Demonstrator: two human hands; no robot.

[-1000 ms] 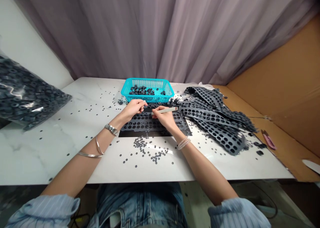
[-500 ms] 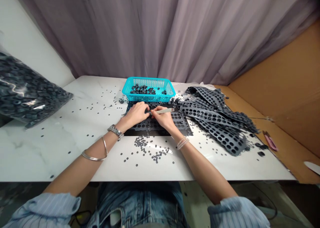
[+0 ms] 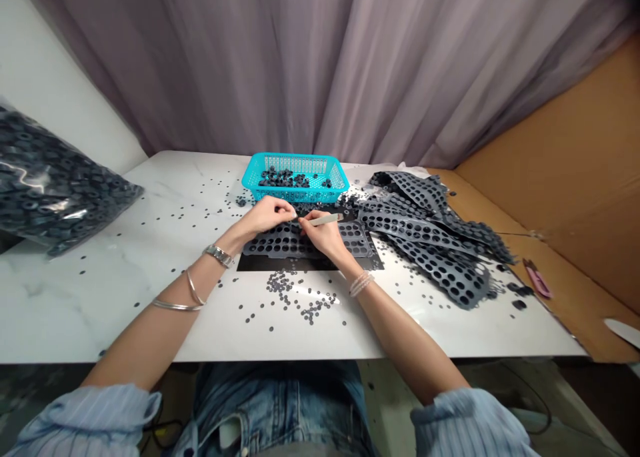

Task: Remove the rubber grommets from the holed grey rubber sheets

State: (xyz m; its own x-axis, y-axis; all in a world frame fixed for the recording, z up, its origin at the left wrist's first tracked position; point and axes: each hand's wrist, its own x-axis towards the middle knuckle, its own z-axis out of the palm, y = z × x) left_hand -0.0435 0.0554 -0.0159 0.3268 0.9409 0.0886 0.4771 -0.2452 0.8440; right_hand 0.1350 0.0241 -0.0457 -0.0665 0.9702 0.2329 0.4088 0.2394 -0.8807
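The right hand (image 3: 323, 233) is wrapped narrow around a pale pen-like tool (image 3: 326, 219), its fingertips low on the handle and pointing toward the other hand, while the back end sticks out past the knuckles to the right. The left hand (image 3: 269, 214) is just beside those fingertips, its thumb and forefinger drawn close together; whether a piece is pinched between them is too small to tell.

Directly under both grips lies the sheet (image 3: 280, 242), grey and full of round holes, partly hidden by the hands and forearms. It rests on a black mat (image 3: 263, 263), whose near edge shows on the wearer's side of the grips.

Just beyond the hands stands the turquoise basket (image 3: 296, 195), with dark rings (image 3: 283, 179) heaped mostly on its left side. Nearer the wearer than the grips, between the forearms, small dark discs (image 3: 280, 283) are scattered over the white table (image 3: 220, 340); more lie left of the left hand.

To the right of the right hand is a pile of holed strips (image 3: 430, 233), and farther right, pink-handled clippers (image 3: 539, 282) on the cardboard (image 3: 575, 310). Well left of the left hand, a clear bag (image 3: 55, 183) bulges with dark rings
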